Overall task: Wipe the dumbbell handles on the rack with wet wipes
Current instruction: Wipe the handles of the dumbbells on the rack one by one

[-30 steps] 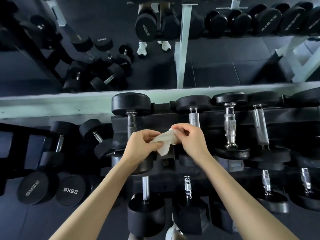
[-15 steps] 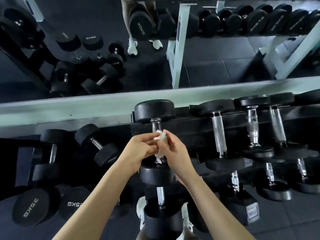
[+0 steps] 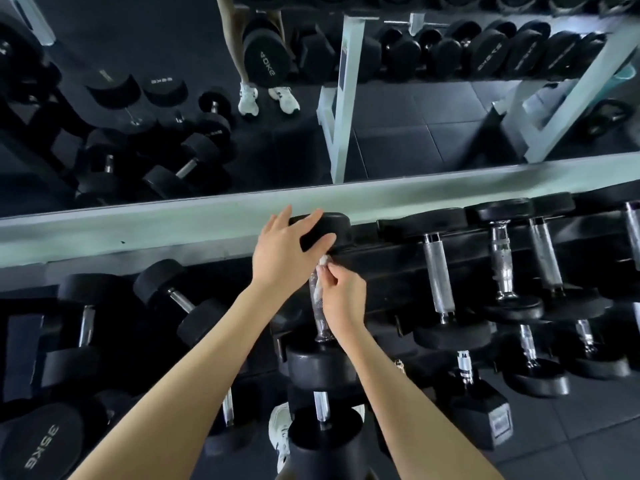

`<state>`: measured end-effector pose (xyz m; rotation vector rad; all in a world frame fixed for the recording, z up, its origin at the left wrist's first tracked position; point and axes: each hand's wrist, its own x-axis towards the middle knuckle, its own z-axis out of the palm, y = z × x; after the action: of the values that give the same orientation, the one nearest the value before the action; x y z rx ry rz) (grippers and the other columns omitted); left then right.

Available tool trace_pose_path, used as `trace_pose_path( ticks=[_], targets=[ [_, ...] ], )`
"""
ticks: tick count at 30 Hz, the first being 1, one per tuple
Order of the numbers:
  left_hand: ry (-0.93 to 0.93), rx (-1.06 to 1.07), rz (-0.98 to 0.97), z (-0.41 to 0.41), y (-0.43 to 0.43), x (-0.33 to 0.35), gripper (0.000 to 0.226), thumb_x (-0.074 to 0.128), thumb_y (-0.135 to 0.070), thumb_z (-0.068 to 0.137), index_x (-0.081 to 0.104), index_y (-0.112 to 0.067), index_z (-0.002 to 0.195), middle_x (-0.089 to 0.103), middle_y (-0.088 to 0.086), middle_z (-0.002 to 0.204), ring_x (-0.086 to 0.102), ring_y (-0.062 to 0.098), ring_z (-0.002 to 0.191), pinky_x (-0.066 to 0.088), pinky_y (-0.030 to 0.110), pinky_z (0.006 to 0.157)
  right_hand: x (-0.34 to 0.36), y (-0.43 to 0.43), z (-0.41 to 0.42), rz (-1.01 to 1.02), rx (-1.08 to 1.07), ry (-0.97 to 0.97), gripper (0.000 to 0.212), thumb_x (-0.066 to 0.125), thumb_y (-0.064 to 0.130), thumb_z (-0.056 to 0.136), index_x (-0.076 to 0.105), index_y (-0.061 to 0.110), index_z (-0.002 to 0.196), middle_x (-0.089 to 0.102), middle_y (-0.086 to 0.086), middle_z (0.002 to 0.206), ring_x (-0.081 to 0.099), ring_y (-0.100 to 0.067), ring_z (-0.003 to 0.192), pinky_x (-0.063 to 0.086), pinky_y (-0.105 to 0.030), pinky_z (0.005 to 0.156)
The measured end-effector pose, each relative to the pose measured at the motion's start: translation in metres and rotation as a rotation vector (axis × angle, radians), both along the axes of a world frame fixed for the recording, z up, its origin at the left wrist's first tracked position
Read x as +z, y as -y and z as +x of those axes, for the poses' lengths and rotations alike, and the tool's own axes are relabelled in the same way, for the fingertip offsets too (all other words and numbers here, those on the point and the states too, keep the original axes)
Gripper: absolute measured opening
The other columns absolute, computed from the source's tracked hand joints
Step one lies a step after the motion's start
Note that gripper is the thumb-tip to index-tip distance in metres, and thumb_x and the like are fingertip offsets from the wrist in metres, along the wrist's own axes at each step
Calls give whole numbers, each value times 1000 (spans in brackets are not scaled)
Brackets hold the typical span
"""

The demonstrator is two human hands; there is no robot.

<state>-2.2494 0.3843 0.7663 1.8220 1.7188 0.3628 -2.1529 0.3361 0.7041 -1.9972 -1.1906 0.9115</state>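
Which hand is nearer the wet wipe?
Right. The right hand pinches the wet wipe against the dumbbell handle; the left hand rests just above, on the dumbbell's far head.

The dumbbell [image 3: 320, 368] lies on the rack [image 3: 381, 268], its handle [image 3: 318, 313] running from 12 to 6 o'clock. The left hand [image 3: 284, 251] rests on its far head. At that hand's 5 o'clock, the right hand [image 3: 344, 299] pinches the wipe [image 3: 323, 260] against the handle's far end. A neighbouring dumbbell [image 3: 438, 282] lies at 3 o'clock, and the mirror [image 3: 415, 116] stands behind at 12.

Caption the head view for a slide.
Left hand rests on dumbbell head; right hand pinches wet wipe against its handle.
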Motion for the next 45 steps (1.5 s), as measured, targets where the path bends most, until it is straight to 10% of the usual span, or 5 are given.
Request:
trace_pose_path(
  ticks=[13,19,28,33,45],
  targets=[
    [103,29,-15,1,-12,-6,47,62,-41,87,49,-42,132,42,-2,145,31,20,138,29,35,108,-1,-17,27,-26,87,-273,41,68,15,86,53,8,49,43,11,44,33,-2,49,29,-21,50],
    [123,38,-6,1,-13,-7,47,62,-41,86,50,-40,131,44,-3,143,34,18,135,30,35,108,-18,38,41,-173,307,-40,40,71,23,82,55,-2,55,62,-4,49,56,-11,48,49,-30,54],
    [113,47,1,2,-14,-9,47,64,-40,85,52,-39,131,45,-2,142,36,20,134,32,36,106,9,-13,4,-96,104,47,20,70,30,83,65,12,76,63,4,69,52,-5,62,32,-10,54],
    [130,28,-7,1,-14,-5,47,63,-41,86,52,-38,131,46,-1,141,39,21,132,34,36,105,0,27,20,-199,222,112,43,74,30,79,44,17,51,50,9,54,43,-4,51,32,-10,48],
    [143,20,8,-1,-16,-9,46,63,-40,85,52,-38,130,48,0,139,40,19,130,36,33,102,-15,-24,30,-297,197,-631,23,76,17,79,70,2,96,72,-7,82,68,-17,78,52,-28,78]
  ],
)
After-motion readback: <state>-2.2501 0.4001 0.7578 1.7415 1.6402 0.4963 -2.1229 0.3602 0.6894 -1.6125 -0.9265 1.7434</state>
